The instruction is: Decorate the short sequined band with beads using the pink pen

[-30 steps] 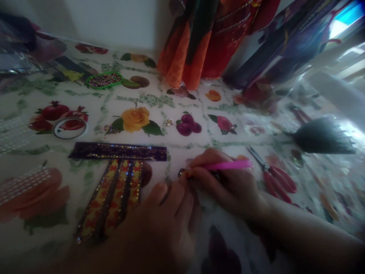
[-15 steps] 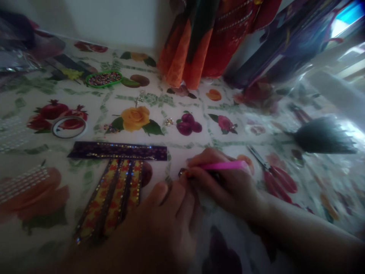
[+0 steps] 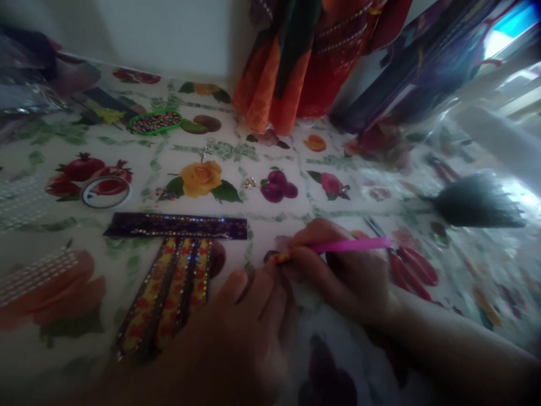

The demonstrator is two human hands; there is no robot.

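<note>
My left hand [image 3: 247,316] lies in the lower middle with its fingers bent and pressed together. At its fingertips pokes out the end of a small dark strip with yellow and orange patches [image 3: 279,257]; the rest is hidden under the hand. My right hand [image 3: 342,270] is closed in a pinch just beside that end. A narrow bright pink strip-like thing [image 3: 355,245] sticks out from its fingers to the right; whether it is a tool's handle or ribbon I cannot tell. Left of the hands, several yellow-red strips [image 3: 175,282] edged with glitter lie below a dark glittery strip [image 3: 181,226].
Red-handled scissors [image 3: 412,270] lie right of my right hand. A green tray of beads [image 3: 156,122], a tape roll [image 3: 106,192], small gold beads [image 3: 249,182], white pearl rows [image 3: 42,276] and a dark brush-like thing [image 3: 477,198] lie around. Orange-red cloth [image 3: 270,84] stands behind.
My right hand has shifted slightly right, and the pink thing now reaches further right, over the scissors. More of the small strip's patterned end shows. My left hand has hardly moved.
</note>
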